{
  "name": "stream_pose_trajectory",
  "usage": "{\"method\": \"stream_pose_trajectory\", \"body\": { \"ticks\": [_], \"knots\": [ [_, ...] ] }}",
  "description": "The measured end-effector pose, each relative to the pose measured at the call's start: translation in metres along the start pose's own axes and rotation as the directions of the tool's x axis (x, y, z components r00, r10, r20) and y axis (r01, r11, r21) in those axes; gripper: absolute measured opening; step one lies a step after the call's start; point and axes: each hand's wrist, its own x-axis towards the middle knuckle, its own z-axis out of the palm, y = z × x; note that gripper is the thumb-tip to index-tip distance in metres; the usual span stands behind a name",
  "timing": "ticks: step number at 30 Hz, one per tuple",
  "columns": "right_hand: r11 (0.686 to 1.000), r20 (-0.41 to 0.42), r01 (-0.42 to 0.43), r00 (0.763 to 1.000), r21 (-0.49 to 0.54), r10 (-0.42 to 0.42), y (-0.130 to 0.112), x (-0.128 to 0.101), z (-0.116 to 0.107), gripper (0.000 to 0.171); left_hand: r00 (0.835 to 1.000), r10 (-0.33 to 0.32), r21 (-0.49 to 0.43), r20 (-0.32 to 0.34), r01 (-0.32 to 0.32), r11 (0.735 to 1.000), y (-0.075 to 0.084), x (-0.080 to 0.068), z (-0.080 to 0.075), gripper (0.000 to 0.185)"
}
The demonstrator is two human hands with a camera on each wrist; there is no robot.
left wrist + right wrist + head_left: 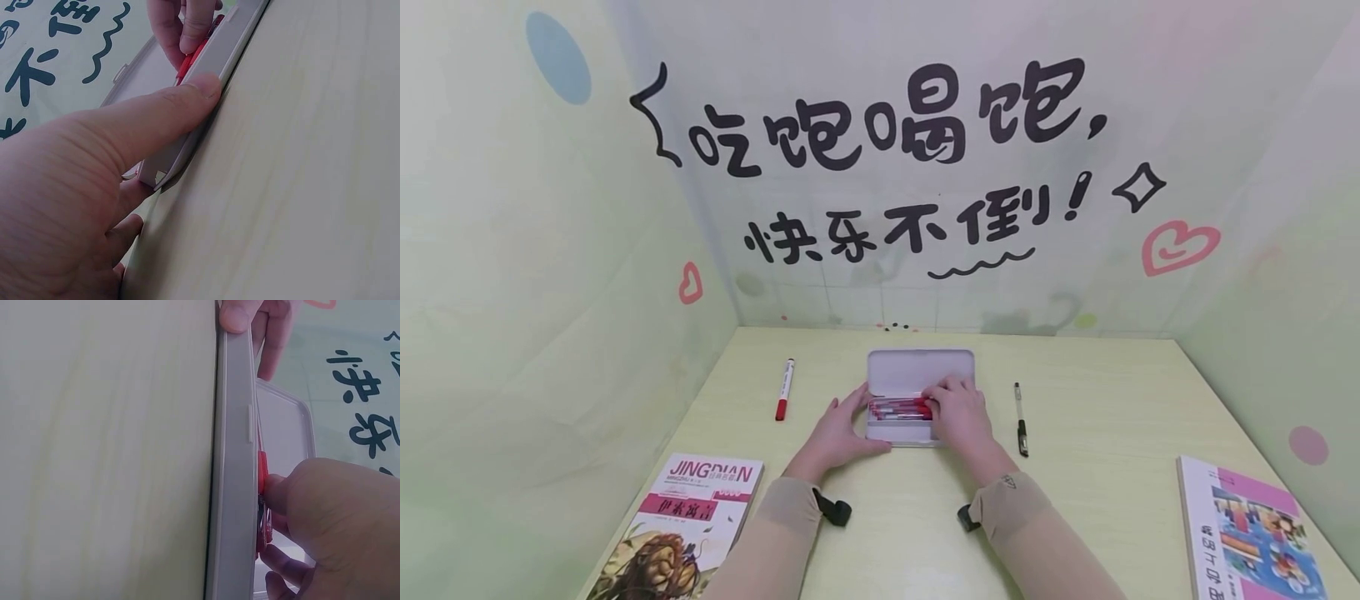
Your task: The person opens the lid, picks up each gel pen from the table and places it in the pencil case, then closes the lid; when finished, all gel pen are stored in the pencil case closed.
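An open white pencil case [898, 432] lies on the table with its lid [898, 372] raised toward the back wall. Several red pens [893, 407] with clear barrels lie lengthwise inside it. My left hand [840, 433] grips the case's left end, thumb along the front wall and fingers around the side. Inside the case, my right hand [957, 414] curls over the right ends of the pens. The right wrist view has its thumb against a red pen [262, 469] and other fingers bent near the far end. How many pens it pinches I cannot tell.
A red-capped white marker [785, 390] lies to the left of the case, a black-capped clear pen [1020, 421] to its right. One book [692, 525] is at the table's left front, another book [1262, 533] at the right front. Printed walls enclose the table [895, 517].
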Motion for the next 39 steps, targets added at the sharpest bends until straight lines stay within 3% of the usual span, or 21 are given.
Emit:
{"method": "stream_pose_trajectory", "body": {
  "ticks": [9, 17, 28, 34, 39],
  "knots": [
    [1.000, -0.029, -0.012, 0.999, 0.027, 0.013, 0.002, -0.004, -0.005, 0.022, 1.000, 0.010, 0.007, 0.006, -0.010, 1.000, 0.002, 0.000, 0.000, 0.123],
    [0.993, -0.125, -0.040, 0.991, 0.113, 0.054, 0.014, -0.010, -0.014, 0.023, 1.000, 0.008, 0.005, 0.014, -0.008, 1.000, 0.002, 0.002, 0.003, 0.125],
    [0.965, -0.116, -0.195, 0.969, 0.176, 0.217, 0.052, -0.022, -0.029, 0.043, 1.000, 0.015, 0.017, 0.006, -0.015, 1.000, 0.002, 0.002, 0.003, 0.125],
    [0.922, -0.082, -0.318, 0.936, 0.221, 0.342, 0.070, -0.035, -0.040, 0.049, 1.000, 0.019, 0.009, 0.010, -0.019, 1.000, 0.002, 0.001, 0.001, 0.125],
    [0.900, -0.051, -0.375, 0.918, 0.221, 0.394, 0.081, -0.045, -0.044, 0.056, 1.000, 0.009, 0.016, 0.012, -0.009, 1.000, 0.001, -0.001, 0.000, 0.125]
  ]
}}
